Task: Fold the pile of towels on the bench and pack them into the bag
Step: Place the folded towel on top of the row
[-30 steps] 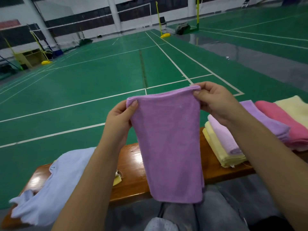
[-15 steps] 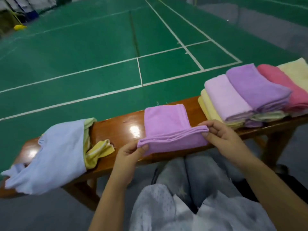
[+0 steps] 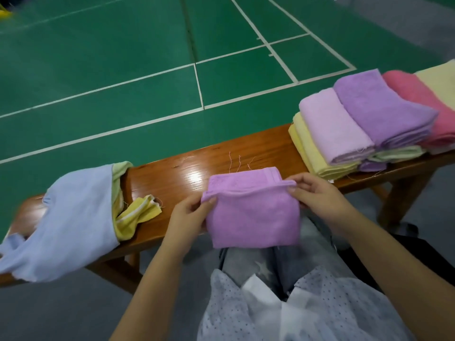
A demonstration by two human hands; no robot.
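Note:
A lilac towel (image 3: 251, 212), folded small, lies over the near edge of the wooden bench (image 3: 177, 168) and hangs toward my lap. My left hand (image 3: 189, 217) pinches its left upper corner. At the right upper corner, my right hand (image 3: 312, 193) pinches the folded edge. A light blue cloth bag (image 3: 73, 215) lies on the bench's left end, its mouth facing right, with yellow and green towels (image 3: 135, 215) showing in it. A pile of towels (image 3: 369, 121) in yellow, lilac, purple, pink and cream sits on the bench's right end.
Green court floor with white lines (image 3: 197, 82) stretches beyond the bench. Bare glossy bench wood shows between the bag and the pile. My knees and dotted shirt (image 3: 295, 303) are below the towel. A bench leg (image 3: 398, 193) stands at the right.
The towel was held up hanging full length, then was lowered onto the bench and folded over. The view tilted down, and the folded towel now drapes over the near edge.

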